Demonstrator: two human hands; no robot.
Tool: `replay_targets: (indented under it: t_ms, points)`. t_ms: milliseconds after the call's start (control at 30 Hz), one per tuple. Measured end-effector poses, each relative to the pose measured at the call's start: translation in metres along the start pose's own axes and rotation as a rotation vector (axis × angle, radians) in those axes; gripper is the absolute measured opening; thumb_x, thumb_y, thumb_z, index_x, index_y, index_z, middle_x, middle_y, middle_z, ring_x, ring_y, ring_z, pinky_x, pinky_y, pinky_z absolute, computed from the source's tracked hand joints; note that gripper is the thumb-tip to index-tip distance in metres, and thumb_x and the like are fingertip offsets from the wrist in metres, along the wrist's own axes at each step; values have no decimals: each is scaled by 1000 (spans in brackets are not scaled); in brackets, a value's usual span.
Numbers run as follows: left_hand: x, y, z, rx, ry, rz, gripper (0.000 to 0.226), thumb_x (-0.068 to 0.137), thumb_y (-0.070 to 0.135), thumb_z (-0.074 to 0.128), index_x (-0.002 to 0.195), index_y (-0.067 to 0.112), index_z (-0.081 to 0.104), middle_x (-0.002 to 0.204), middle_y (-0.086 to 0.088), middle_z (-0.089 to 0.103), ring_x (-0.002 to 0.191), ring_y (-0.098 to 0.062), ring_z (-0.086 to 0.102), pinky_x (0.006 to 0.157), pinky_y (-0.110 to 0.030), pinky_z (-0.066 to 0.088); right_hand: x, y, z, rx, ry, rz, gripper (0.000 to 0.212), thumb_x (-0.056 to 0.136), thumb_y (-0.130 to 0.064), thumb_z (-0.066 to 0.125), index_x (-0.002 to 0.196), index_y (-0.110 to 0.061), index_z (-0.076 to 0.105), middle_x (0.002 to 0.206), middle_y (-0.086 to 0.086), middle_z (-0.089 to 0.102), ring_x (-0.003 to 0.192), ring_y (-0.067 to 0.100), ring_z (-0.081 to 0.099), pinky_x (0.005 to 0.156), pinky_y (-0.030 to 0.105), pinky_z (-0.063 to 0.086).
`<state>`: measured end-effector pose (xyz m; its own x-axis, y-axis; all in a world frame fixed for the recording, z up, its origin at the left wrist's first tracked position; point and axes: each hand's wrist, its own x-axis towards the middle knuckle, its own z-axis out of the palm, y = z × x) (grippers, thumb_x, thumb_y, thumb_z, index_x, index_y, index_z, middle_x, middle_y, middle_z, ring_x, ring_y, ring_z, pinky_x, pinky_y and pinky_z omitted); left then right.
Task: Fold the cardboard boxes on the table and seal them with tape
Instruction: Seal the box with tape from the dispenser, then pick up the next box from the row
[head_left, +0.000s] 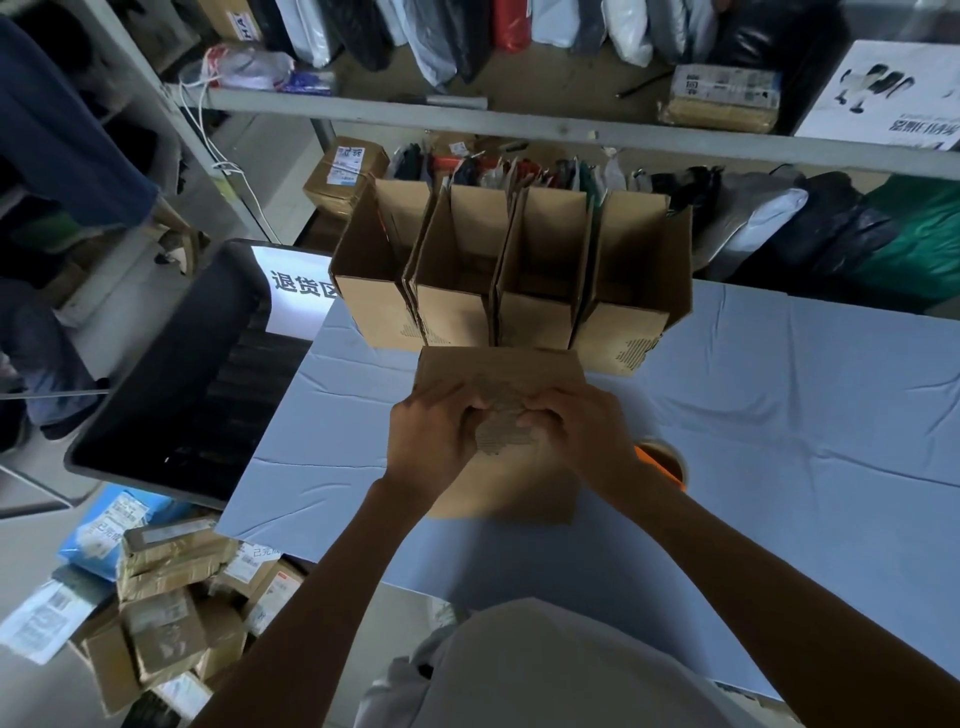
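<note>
Cardboard box (501, 370) on table (779, 415), gripped mid-panel by left hand (434, 436), right hand (579, 434).

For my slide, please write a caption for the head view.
Left hand and right hand hold a cardboard box on the blue table, before a row of open boxes.

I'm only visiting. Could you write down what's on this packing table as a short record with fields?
Hands: left hand and right hand both grip the cardboard box near its middle
Row behind: four open boxes standing side by side at the far edge
Tape: tape roll by the right forearm, partly hidden
Surface: table under a blue cloth
Left of table: black bin
Floor: taped parcels in a pile
</note>
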<state>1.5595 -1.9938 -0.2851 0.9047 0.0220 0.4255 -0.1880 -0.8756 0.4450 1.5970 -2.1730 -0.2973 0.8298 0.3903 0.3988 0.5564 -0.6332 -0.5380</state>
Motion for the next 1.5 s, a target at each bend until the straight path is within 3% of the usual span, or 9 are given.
replay_targets:
  t_ms: [133, 267, 433, 567, 767, 933, 1100, 1333, 1500]
  points:
    - [8, -4, 1, -94, -48, -71, 7, 72, 19, 72, 76, 23, 68, 76, 7, 66, 61, -15, 60, 52, -27, 49, 9, -3, 1, 0, 5, 44, 14, 70, -26, 74, 80, -16, 74, 81, -3, 73, 65, 19, 68, 61, 25, 51]
    - [14, -9, -9, -200, -153, -137, 31, 69, 22, 83, 96, 23, 67, 88, 13, 68, 81, -3, 62, 71, -11, 46, 16, -4, 1, -69, -8, -19, 27, 67, -41, 74, 88, -24, 74, 89, -7, 72, 75, 14, 67, 63, 20, 46]
    - [11, -18, -11, -216, -194, -51, 18, 71, 10, 77, 81, 24, 71, 81, 9, 69, 70, -7, 63, 65, -21, 50, 17, -9, 11, -148, 56, -82, 17, 75, -32, 61, 66, -21, 69, 66, -8, 66, 59, 14, 63, 57, 15, 30]
    - [7, -13, -3, -183, -65, -88, 16, 70, 3, 70, 72, 19, 69, 75, 4, 68, 71, -11, 57, 58, -5, 37, 19, -5, 7, -44, -17, -29, 12, 72, -29, 69, 74, -18, 71, 71, -7, 69, 62, 14, 64, 57, 20, 42]
    - [13, -19, 4, -234, -98, -96, 21, 67, 7, 80, 77, 20, 68, 82, 6, 64, 81, -17, 61, 68, -32, 52, 10, 12, 0, -17, -72, 90, 24, 73, -33, 68, 89, -17, 75, 92, -4, 74, 74, 18, 69, 66, 30, 55]
    - [17, -24, -3, -373, -187, -181, 39, 54, 11, 89, 86, 21, 70, 89, 6, 64, 87, -9, 61, 77, -25, 50, 16, 15, -6, 169, -126, 187, 30, 71, -21, 76, 100, -14, 74, 98, 0, 73, 84, 18, 68, 77, 37, 55]
    - [20, -16, -2, -449, -160, -328, 39, 56, -6, 83, 80, 22, 70, 83, 6, 66, 80, -13, 66, 72, -39, 56, 15, 11, -19, 261, -155, 157, 32, 76, -3, 72, 107, -9, 71, 102, 5, 72, 89, 16, 68, 83, 21, 51]
    - [38, -8, -23, -458, -59, -300, 28, 64, -3, 79, 75, 20, 69, 76, 10, 69, 75, -4, 65, 71, -15, 50, 7, 14, -48, 471, 79, 384, 41, 82, -47, 61, 115, -23, 60, 112, -7, 63, 104, 6, 59, 87, 24, 47]
    - [73, 8, -26, -726, -35, -301, 16, 70, 5, 70, 85, 11, 72, 82, -1, 72, 82, -19, 67, 77, -30, 53, 7, 37, -92, 623, -81, 580, 43, 84, -40, 53, 125, -30, 52, 111, -2, 65, 100, 10, 63, 83, 29, 48]
